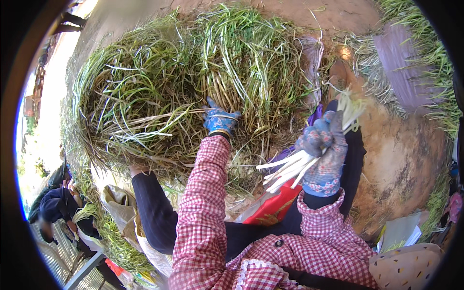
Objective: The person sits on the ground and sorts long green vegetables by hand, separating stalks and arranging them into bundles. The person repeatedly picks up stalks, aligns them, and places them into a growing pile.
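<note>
A large heap of long green leafy stalks (170, 83), apparently an allium crop, lies on the ground before me. My left hand (220, 119), in a blue floral glove, rests against the brownish stem ends at the heap's near side. Its fingers are partly hidden, so I cannot tell whether it grips any stems. Raised at the right, my right hand (320, 145) in a matching glove is closed around a bunch of white stalks (290, 168). Their white ends point lower left, and pale green tops stick out, blurred, above the fist.
Reddish-brown earth (395, 156) spreads on the right, beside purple plastic sheeting (402, 69) and more greens. A red bag (273, 204) lies between my legs. A sack (117, 203) stands by my left knee. Another person (59, 206) sits at far left, holding greens.
</note>
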Tool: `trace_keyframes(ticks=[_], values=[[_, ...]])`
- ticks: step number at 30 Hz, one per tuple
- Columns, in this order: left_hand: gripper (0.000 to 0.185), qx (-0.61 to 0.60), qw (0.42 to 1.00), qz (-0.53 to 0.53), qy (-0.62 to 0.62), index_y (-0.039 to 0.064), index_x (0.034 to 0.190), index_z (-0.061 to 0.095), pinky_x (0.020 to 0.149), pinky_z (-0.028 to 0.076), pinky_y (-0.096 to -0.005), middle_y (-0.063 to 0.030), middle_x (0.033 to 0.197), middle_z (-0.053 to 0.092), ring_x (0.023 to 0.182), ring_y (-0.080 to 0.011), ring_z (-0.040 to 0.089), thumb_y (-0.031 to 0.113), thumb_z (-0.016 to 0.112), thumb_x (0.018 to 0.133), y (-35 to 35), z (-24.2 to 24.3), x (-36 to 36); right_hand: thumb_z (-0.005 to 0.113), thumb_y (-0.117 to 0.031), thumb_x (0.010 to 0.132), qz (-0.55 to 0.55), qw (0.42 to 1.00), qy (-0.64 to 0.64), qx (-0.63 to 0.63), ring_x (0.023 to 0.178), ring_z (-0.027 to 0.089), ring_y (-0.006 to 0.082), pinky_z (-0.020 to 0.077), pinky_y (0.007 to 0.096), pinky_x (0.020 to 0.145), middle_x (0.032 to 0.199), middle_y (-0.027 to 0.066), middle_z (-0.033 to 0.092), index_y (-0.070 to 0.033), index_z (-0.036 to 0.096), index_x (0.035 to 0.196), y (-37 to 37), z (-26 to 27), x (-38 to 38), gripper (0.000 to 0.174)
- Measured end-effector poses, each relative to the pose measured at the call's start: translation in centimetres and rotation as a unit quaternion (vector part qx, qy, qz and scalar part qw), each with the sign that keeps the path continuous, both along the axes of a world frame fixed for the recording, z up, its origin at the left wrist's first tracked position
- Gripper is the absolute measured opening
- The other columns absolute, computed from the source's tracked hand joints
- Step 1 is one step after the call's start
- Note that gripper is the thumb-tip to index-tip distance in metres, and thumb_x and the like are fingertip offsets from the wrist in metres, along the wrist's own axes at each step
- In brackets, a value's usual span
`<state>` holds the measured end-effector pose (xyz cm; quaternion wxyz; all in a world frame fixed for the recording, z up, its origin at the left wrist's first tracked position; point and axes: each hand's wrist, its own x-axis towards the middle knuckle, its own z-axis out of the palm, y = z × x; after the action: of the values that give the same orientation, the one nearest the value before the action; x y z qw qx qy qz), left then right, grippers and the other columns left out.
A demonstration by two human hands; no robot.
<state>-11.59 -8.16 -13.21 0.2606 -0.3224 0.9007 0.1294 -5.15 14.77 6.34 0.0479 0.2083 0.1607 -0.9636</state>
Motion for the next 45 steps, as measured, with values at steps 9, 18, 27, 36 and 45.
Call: trace_keyframes(ticks=[9, 18, 27, 36, 45], values=[[0.125, 0.054, 0.992, -0.055, 0.100, 0.009, 0.145, -0.002, 0.106, 0.033, -0.0403, -0.0307, 0.142, 0.019, 0.127, -0.0409, 0.034, 0.044, 0.080, 0.057, -2.7, -0.5, -0.2, 0.047, -0.034, 0.094, -0.009, 0.997, 0.072, -0.029, 0.044, 0.035, 0.0085, 0.0223, 0.0222, 0.035, 0.052, -0.0042, 0.035, -0.013, 0.054, 0.089, 3.3, 0.7, 1.1, 0.023], [0.121, -0.006, 0.998, -0.053, 0.038, 0.009, 0.145, -0.004, 0.095, 0.044, -0.0420, -0.0325, 0.135, 0.032, 0.116, -0.0396, 0.048, 0.045, 0.078, 0.063, -1.1, -0.9, -0.1, 0.053, -0.033, 0.092, -0.006, 0.998, 0.042, -0.039, 0.049, 0.050, 0.0099, 0.0266, 0.0230, 0.037, 0.051, -0.0040, 0.039, -0.014, 0.054, 0.084, 2.5, 1.0, 1.3, 0.021], [0.070, 0.465, 0.871, 0.042, 0.152, 0.001, 0.125, 0.040, 0.072, 0.052, -0.0276, -0.0107, 0.099, 0.062, 0.081, -0.0183, 0.061, 0.007, 0.077, 0.066, -7.9, 8.8, -3.8, 0.056, -0.032, 0.091, -0.003, 1.000, 0.008, -0.007, 0.049, 0.052, 0.0118, 0.0306, 0.0226, 0.038, 0.050, -0.0034, 0.042, -0.015, 0.048, 0.067, 3.4, 1.4, 1.1, 0.030], [0.045, 0.649, 0.599, 0.188, 0.430, 0.004, 0.125, 0.048, 0.063, 0.053, -0.0300, -0.0103, 0.105, 0.059, 0.081, -0.0178, 0.063, 0.027, 0.057, 0.087, -11.7, 7.7, 11.8, 0.055, -0.032, 0.091, -0.034, 0.999, -0.021, 0.001, 0.044, 0.042, 0.0070, 0.0244, 0.0217, 0.038, 0.052, -0.0061, 0.041, -0.014, 0.055, 0.088, 3.9, 2.1, 1.7, 0.018], [0.043, 0.437, 0.771, 0.354, 0.298, 0.008, 0.120, 0.056, 0.079, 0.047, -0.0350, -0.0066, 0.112, 0.060, 0.093, -0.0235, 0.058, 0.034, 0.057, 0.087, -12.3, -4.3, 14.2, 0.062, -0.032, 0.087, -0.021, 0.999, 0.011, -0.024, 0.045, 0.046, 0.0108, 0.0298, 0.0233, 0.036, 0.051, -0.0031, 0.038, -0.014, 0.047, 0.073, 5.4, 2.1, 2.7, 0.027]])
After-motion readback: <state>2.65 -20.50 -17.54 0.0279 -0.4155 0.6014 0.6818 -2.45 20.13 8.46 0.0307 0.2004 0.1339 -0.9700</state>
